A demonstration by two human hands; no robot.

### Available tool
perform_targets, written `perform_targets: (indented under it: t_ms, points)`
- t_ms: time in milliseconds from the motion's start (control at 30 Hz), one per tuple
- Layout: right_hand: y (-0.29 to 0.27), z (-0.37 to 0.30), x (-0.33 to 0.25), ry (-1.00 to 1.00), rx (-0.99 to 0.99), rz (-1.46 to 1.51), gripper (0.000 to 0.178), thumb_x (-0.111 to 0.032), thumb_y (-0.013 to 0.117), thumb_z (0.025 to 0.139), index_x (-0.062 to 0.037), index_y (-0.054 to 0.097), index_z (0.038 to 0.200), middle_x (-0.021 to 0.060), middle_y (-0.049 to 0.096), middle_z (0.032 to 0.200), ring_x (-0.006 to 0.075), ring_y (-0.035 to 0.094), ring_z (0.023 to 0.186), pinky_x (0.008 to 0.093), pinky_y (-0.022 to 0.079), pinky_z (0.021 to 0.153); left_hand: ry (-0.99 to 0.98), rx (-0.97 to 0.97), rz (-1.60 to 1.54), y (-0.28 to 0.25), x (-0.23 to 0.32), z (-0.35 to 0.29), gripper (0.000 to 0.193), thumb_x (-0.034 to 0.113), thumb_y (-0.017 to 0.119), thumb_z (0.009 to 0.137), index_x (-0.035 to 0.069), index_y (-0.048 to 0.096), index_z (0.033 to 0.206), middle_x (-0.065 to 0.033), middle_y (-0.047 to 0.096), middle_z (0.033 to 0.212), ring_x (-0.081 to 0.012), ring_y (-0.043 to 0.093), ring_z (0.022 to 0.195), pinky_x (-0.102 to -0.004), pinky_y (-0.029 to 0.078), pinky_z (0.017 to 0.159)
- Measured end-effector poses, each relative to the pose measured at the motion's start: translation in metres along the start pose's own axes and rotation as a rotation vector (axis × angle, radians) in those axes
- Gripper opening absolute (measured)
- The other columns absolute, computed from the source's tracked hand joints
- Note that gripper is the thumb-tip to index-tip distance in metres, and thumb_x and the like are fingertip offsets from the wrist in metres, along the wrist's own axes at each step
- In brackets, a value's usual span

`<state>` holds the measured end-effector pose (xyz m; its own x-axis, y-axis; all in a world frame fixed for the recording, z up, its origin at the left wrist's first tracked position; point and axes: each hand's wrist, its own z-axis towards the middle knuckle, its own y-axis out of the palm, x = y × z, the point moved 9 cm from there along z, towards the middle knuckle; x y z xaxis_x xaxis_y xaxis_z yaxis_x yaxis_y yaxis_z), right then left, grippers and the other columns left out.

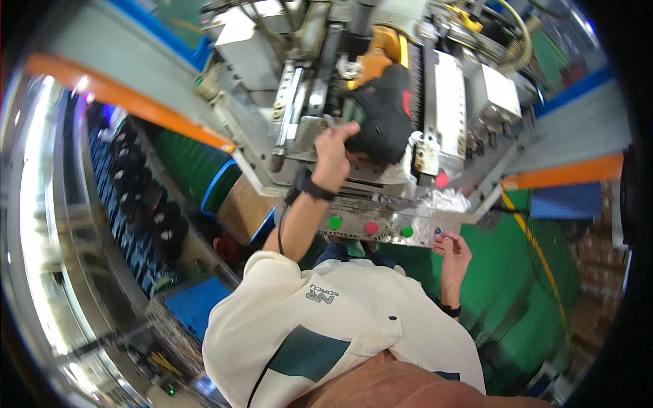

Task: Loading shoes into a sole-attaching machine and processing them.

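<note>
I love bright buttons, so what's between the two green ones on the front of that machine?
A pinkish-red button sits between the left green button and the right green button; the head view shows it.

two hands [332,152] — two green buttons [335,222], two pink buttons [372,228] — two orange bars [129,105]

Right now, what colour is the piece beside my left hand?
The piece is mostly black with some red; see head view.
</note>
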<state>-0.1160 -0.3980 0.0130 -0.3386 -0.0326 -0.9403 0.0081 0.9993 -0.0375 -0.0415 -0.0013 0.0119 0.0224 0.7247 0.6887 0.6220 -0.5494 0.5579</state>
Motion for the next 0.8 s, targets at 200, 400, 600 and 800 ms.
perform_targets:
  t_ms: [200, 400, 600, 800]
  points:
    - [0.077, 0.022, -0.036, -0.169, -0.386, 0.024, 0.020, -0.011, 0.058, 0.102, 0.0059, 0.064, 0.110, 0.0156, 0.071, 0.093, 0.0207, 0.069, 0.076, 0.0318, 0.058, 0.073, 0.036, 0.115, 0.045, -0.068, -0.003, -0.175, 0.038, 0.011, 0.077, 0.079, 0.004, 0.062, 0.113, -0.0035, 0.066, 0.099, -0.0123, 0.065, 0.085, -0.0258, 0.053, 0.070]
    - [0.202, 0.000, -0.049, -0.270, -0.984, -0.099, 0.020, -0.016, 0.062, 0.101, 0.0035, 0.066, 0.105, 0.0113, 0.071, 0.089, 0.0155, 0.066, 0.072, 0.0282, 0.055, 0.070, 0.292, 0.400, -0.160, -0.171, -0.017, -0.370, 0.040, 0.004, 0.072, 0.079, -0.003, 0.061, 0.116, -0.0096, 0.067, 0.107, -0.0159, 0.066, 0.097, -0.0308, 0.053, 0.093]
    - [0.340, -0.155, -0.142, -0.719, -1.372, -0.065, 0.013, -0.007, 0.058, 0.100, 0.0034, 0.066, 0.102, 0.0065, 0.069, 0.087, 0.0114, 0.062, 0.076, 0.0234, 0.050, 0.073, 0.416, 0.983, -0.309, -0.264, -0.103, -0.536, 0.042, 0.009, 0.075, 0.082, -0.010, 0.060, 0.116, -0.0152, 0.067, 0.102, -0.0234, 0.071, 0.085, -0.0380, 0.064, 0.071]
    - [0.471, -0.404, -0.194, -1.037, -1.725, -0.045, 0.016, -0.005, 0.065, 0.098, 0.0058, 0.065, 0.110, 0.0132, 0.069, 0.107, 0.0169, 0.067, 0.097, 0.0269, 0.054, 0.089, 0.479, 1.449, -0.760, -0.379, -0.218, -0.687, 0.041, 0.014, 0.078, 0.078, -0.010, 0.062, 0.107, -0.0180, 0.066, 0.095, -0.0319, 0.072, 0.081, -0.0488, 0.065, 0.062]
